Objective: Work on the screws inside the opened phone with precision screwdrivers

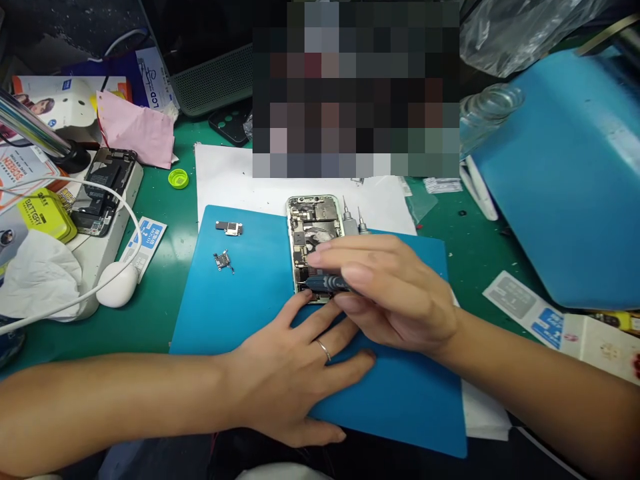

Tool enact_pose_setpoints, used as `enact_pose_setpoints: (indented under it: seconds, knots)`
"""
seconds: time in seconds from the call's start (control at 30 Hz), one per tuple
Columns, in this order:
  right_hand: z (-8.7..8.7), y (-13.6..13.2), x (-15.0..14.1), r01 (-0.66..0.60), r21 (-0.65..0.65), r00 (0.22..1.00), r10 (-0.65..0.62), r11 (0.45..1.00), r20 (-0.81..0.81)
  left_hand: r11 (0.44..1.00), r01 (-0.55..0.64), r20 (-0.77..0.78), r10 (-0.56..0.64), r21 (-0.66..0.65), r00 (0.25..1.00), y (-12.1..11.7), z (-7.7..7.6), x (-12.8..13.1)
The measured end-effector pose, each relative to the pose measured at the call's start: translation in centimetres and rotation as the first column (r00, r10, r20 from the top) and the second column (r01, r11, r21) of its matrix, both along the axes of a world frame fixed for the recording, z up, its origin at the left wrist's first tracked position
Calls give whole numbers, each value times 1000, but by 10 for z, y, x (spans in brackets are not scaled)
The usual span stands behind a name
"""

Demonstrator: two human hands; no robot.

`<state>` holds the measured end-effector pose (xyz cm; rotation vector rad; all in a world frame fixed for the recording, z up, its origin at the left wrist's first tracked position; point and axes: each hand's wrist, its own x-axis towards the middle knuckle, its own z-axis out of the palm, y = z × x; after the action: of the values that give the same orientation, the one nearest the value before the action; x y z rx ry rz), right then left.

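An opened smartphone (315,227) lies on a blue mat (240,300), its inner boards and parts exposed. My right hand (395,287) grips a dark screwdriver (327,283), the tip pointing at the phone's lower left area. Below it my left hand (300,367) is spread out, wearing a ring, its fingertips at the phone's bottom edge. Two slim drivers with metal tips (349,217) lie just right of the phone. To the left rest a small metal part (230,228) and a small dark bracket-like part (223,261). My right hand hides the phone's lower right.
At left, another opened phone (103,190) sits on a white box beside a yellow battery box (46,215). A white cable (125,207) loops near a white round object (117,284). A big blue sheet (560,180) stands at right, near a glass jar (493,110).
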<state>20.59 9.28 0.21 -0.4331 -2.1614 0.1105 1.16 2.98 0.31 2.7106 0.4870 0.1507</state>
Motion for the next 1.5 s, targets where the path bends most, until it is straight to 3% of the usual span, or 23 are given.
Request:
enact_pose_setpoints:
  seconds: [0.07, 0.23, 0.4, 0.83, 1.27, 1.5]
  knots:
    - [0, -1, -1, -20, -9, 1000, 20, 1000, 5, 1000, 2, 1, -2, -2, 1000, 0, 0, 0]
    - [0, -3, -1, 88, -34, 996, -89, 996, -14, 1000, 3, -5, -3, 13, 1000, 0, 1, -1]
    - [-2, -3, 0, 16, -60, 1000, -16, 998, 13, 1000, -7, -4, 7, 19, 1000, 0, 0, 0]
    - [-3, -4, 1, 33, -47, 998, -30, 998, 55, 1000, -6, -19, 7, 13, 1000, -1, 1, -1]
    - [-1, -7, -3, -63, -151, 997, 56, 987, -46, 1000, -9, -24, 9, 14, 1000, 0, 2, 0]
    - [0, -5, -4, -30, -149, 998, 21, 988, -58, 1000, -10, -16, 11, 3, 1000, 0, 1, 0]
